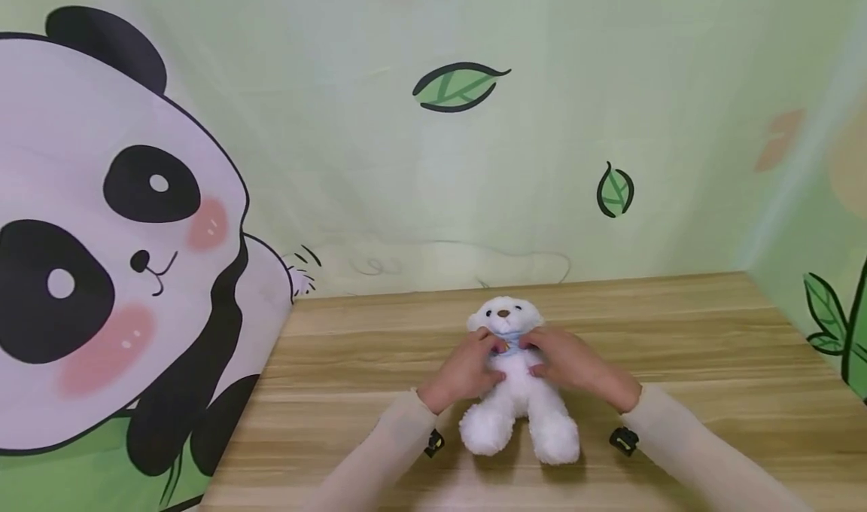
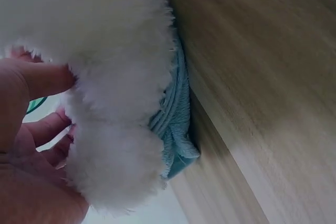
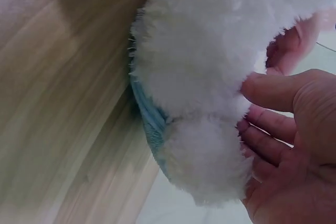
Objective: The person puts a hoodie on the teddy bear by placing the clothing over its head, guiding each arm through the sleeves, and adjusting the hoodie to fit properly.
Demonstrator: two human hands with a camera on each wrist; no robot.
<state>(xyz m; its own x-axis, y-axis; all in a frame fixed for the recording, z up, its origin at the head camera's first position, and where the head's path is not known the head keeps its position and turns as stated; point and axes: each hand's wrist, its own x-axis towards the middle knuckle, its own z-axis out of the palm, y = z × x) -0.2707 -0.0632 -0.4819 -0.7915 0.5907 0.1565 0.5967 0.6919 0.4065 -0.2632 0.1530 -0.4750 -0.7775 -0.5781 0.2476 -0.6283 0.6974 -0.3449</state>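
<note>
A white plush bear (image 1: 520, 380) lies on its back on the wooden table, its head away from me. Its brown nose and dark eyes face up. Light blue cloth (image 1: 513, 340) shows at its neck, and blue fabric (image 2: 178, 114) runs along its underside in the left wrist view. My left hand (image 1: 467, 369) touches the chest and neck from the left, thumb spread apart from the fingers. From the right, my right hand (image 1: 569, 361) touches the same area with its thumb also apart. The fingertips are partly hidden by fur in both wrist views.
The wooden tabletop (image 1: 366, 369) reaches back to a green printed backdrop (image 1: 528, 166) with leaves. A large printed panda (image 1: 122, 218) covers the left side. Black wrist devices (image 1: 624, 441) hang below both cream sleeves.
</note>
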